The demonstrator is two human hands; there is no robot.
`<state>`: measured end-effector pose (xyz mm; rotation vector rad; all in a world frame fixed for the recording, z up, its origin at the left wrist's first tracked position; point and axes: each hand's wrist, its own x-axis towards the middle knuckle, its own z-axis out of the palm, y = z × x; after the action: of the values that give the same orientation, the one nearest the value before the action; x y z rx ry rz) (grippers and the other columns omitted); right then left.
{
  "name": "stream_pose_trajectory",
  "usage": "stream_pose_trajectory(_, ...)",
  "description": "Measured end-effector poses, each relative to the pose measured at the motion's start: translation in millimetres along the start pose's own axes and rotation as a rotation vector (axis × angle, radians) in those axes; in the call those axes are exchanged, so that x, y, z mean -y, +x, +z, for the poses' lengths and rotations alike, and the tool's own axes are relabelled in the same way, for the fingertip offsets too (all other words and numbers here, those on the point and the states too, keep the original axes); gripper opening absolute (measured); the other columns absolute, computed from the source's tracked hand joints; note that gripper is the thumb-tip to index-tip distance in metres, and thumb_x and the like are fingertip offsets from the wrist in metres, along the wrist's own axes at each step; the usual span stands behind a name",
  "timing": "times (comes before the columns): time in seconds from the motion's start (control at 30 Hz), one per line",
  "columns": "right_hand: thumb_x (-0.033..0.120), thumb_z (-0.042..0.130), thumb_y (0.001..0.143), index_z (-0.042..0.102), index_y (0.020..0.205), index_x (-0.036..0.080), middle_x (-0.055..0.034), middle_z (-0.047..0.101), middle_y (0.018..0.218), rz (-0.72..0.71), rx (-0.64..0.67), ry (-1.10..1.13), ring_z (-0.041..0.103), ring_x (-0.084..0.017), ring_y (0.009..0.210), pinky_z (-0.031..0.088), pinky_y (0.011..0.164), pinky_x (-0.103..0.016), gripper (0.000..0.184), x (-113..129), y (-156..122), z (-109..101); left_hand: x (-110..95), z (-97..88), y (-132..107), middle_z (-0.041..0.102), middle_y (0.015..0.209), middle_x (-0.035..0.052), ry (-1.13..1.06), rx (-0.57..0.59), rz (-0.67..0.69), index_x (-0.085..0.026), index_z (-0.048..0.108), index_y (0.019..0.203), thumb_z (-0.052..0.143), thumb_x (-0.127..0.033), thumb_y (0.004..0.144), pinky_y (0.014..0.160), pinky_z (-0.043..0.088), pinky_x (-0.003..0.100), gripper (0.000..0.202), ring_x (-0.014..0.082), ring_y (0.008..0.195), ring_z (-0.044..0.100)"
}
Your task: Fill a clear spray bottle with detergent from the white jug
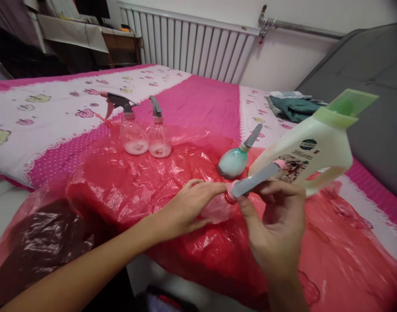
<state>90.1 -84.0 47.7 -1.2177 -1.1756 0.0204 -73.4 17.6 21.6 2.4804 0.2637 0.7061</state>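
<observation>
My left hand (195, 201) is closed around a clear pink spray bottle (218, 209), which leans to the right over red plastic sheeting. My right hand (276, 221) grips that bottle's grey spray head (257, 178), which has a pink nozzle and a pink collar at the bottle's neck. Whether the collar is fully seated I cannot tell. Just beyond my hands, a teal spray bottle (233, 163) with pale liquid tilts on the sheeting. Behind my right hand leans a large white detergent jug (294, 151) with a green cap.
Two pink spray bottles, one with a black-and-pink trigger (133, 138) and one with a grey head (159, 141), stand at the far left. Red plastic sheeting (120, 186) covers the bed's near edge. Folded clothes (294, 106) lie near the grey headboard (361, 69). A radiator (191, 41) lines the wall.
</observation>
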Motion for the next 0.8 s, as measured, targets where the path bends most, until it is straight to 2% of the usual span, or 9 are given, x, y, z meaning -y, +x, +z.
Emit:
stream_pose_trajectory(0.13, 0.009, 0.076, 0.077, 0.053, 0.093, 0.024, 0.0012, 0.053, 0.097, -0.078, -0.045, -0.052, 0.06, -0.016, 0.097, 0.051, 0.09, -0.036, 0.032, 0.7, 2.9, 0.4, -0.8, 0.3, 0.3, 0.053, 0.15, 0.0053, 0.002, 0.009, -0.017, -0.035, 0.029, 0.152, 0.065, -0.02, 0.098, 0.117, 0.034, 0.045, 0.067, 0.0241, 0.136, 0.051)
stream_pose_trajectory(0.2, 0.01, 0.075, 0.078, 0.054, 0.095, 0.024, 0.0009, 0.054, 0.098, -0.021, 0.001, -0.019, 0.061, -0.016, 0.096, 0.053, 0.089, -0.037, 0.031, 0.5, 3.0, 1.2, -1.1, 0.2, 0.6, 0.053, 0.15, 0.0059, -0.004, 0.013, -0.007, -0.034, 0.029, 0.152, 0.066, -0.019, 0.098, 0.116, 0.034, 0.045, 0.067, 0.0243, 0.136, 0.052)
stream_pose_trajectory(0.27, 0.011, 0.074, 0.08, 0.053, 0.097, 0.024, 0.0015, 0.053, 0.096, 0.012, -0.021, 0.027, 0.06, -0.016, 0.093, 0.053, 0.087, -0.037, 0.03, 0.1, 2.5, 1.7, -0.9, 0.4, 0.6, 0.053, 0.15, 0.0058, -0.005, 0.011, -0.005, -0.034, 0.029, 0.152, 0.066, -0.019, 0.097, 0.116, 0.034, 0.045, 0.067, 0.0242, 0.136, 0.051)
stream_pose_trajectory(0.33, 0.01, 0.076, 0.078, 0.054, 0.095, 0.024, 0.0018, 0.052, 0.096, -0.054, -0.063, -0.036, 0.06, -0.016, 0.094, 0.053, 0.088, -0.037, 0.031, -0.7, 1.7, 1.4, -0.4, 0.7, 0.3, 0.054, 0.149, 0.0056, -0.004, 0.009, -0.009, -0.034, 0.029, 0.152, 0.066, -0.019, 0.098, 0.116, 0.034, 0.045, 0.067, 0.0241, 0.136, 0.052)
stream_pose_trajectory(0.4, 0.01, 0.077, 0.076, 0.056, 0.094, 0.023, 0.0007, 0.054, 0.098, -0.11, -0.031, -0.117, 0.061, -0.018, 0.098, 0.052, 0.091, -0.039, 0.031, -1.5, 1.1, 0.5, 0.3, 1.2, -0.2, 0.055, 0.148, 0.0061, -0.006, -0.003, 0.001, -0.034, 0.029, 0.152, 0.066, -0.021, 0.099, 0.116, 0.035, 0.046, 0.066, 0.0245, 0.135, 0.052)
stream_pose_trajectory(0.5, 0.011, 0.074, 0.079, 0.055, 0.098, 0.024, -0.0007, 0.056, 0.1, -0.048, 0.027, -0.057, 0.062, -0.019, 0.099, 0.054, 0.091, -0.043, 0.03, -1.4, 0.9, -0.5, 0.6, 1.2, -0.6, 0.054, 0.148, 0.0065, -0.012, -0.003, 0.007, -0.034, 0.029, 0.152, 0.065, -0.023, 0.099, 0.116, 0.035, 0.047, 0.066, 0.0251, 0.135, 0.052)
stream_pose_trajectory(0.6, 0.012, 0.075, 0.08, 0.054, 0.094, 0.024, -0.0003, 0.057, 0.099, -0.04, -0.034, -0.062, 0.063, -0.019, 0.099, 0.054, 0.092, -0.043, 0.028, -0.3, 1.5, -0.4, -0.2, 0.5, -0.3, 0.053, 0.15, 0.0062, -0.012, 0.014, -0.012, -0.036, 0.027, 0.153, 0.064, -0.021, 0.099, 0.116, 0.035, 0.047, 0.067, 0.0252, 0.136, 0.051)
stream_pose_trajectory(0.73, 0.015, 0.075, 0.08, 0.053, 0.096, 0.025, 0.0001, 0.057, 0.098, 0.026, -0.019, -0.019, 0.063, -0.018, 0.095, 0.055, 0.088, -0.04, 0.029, -0.2, 1.2, 0.9, -0.8, 0.2, -0.2, 0.054, 0.149, 0.0058, -0.005, 0.012, -0.022, -0.037, 0.028, 0.153, 0.063, -0.022, 0.1, 0.116, 0.036, 0.047, 0.065, 0.0254, 0.136, 0.052)
stream_pose_trajectory(0.8, 0.013, 0.075, 0.08, 0.054, 0.095, 0.024, 0.0006, 0.057, 0.097, -0.028, -0.048, -0.072, 0.063, -0.018, 0.095, 0.054, 0.09, -0.04, 0.029, -0.8, 0.1, 1.5, 0.0, 0.9, -0.4, 0.055, 0.148, 0.006, 0.0, 0.009, -0.018, -0.036, 0.028, 0.152, 0.063, -0.021, 0.099, 0.116, 0.036, 0.047, 0.065, 0.0253, 0.135, 0.053)
